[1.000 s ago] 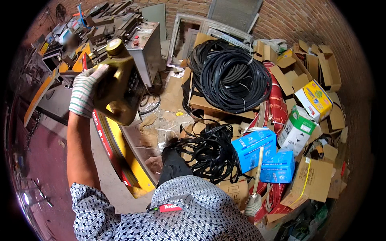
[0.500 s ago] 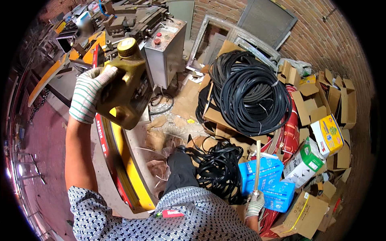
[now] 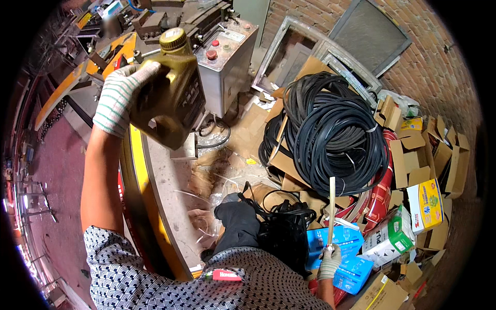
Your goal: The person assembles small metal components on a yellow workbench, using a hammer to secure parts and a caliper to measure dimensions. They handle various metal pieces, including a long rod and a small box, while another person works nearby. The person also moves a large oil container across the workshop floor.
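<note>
Raised at the upper left, my left hand [image 3: 120, 95], in a white glove with green stripes, is closed on a gold-brown plastic oil jug [image 3: 178, 95]. The jug is tilted a little, and its ridged gold cap [image 3: 173, 39] is on. Low on the right, my gloved right hand [image 3: 329, 262] is closed around the lower end of a thin, pale, straight stick [image 3: 331, 212], which points upward. What kind of stick it is, I cannot tell. Behind that hand lie crumpled blue packages [image 3: 338, 240].
A grey control box [image 3: 227, 72] with red buttons stands behind the jug. Coiled black hoses [image 3: 336, 134] are heaped at centre right. Cardboard boxes [image 3: 413, 160] and a white-green carton [image 3: 390, 235] crowd the right. A yellow curved rail [image 3: 147, 188] runs along my left. Window frames [image 3: 284, 57] lean on the brick wall.
My view has shifted, so the hoses and control box appear farther right. My left hand still holds the jug, now slightly higher in view; my right hand keeps the stick upright.
</note>
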`<move>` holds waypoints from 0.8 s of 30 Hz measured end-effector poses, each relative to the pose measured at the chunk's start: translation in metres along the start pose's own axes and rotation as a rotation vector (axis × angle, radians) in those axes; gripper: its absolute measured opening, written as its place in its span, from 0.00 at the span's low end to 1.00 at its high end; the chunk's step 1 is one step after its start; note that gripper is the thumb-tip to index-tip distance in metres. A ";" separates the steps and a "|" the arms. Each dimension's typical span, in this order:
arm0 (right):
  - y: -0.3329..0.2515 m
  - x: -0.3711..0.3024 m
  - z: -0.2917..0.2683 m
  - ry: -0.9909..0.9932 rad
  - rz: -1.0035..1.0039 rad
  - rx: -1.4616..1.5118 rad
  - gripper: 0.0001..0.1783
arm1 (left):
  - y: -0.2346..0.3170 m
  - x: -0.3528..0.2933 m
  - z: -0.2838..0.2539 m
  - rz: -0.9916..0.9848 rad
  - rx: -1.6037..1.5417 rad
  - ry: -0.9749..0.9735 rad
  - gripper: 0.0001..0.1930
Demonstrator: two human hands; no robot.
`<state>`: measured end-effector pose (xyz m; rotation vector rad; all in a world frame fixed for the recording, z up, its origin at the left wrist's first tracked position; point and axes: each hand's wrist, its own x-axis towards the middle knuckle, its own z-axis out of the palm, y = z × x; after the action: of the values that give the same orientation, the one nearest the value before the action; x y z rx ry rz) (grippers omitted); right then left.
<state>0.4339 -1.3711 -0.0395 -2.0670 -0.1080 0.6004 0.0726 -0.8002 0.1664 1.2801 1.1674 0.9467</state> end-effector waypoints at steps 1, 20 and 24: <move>-0.003 0.004 0.005 -0.004 -0.006 0.004 0.10 | -0.003 0.010 -0.001 -0.005 0.021 -0.015 0.15; -0.101 0.104 0.124 -0.306 -0.230 -0.288 0.11 | -0.057 0.080 -0.018 0.091 0.203 -0.098 0.17; -0.099 0.130 0.140 -0.341 -0.152 -0.243 0.06 | -0.050 0.070 -0.008 0.030 0.181 0.009 0.18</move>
<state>0.4993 -1.1679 -0.0664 -2.1438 -0.5548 0.8754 0.0742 -0.7347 0.1094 1.4421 1.2666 0.8852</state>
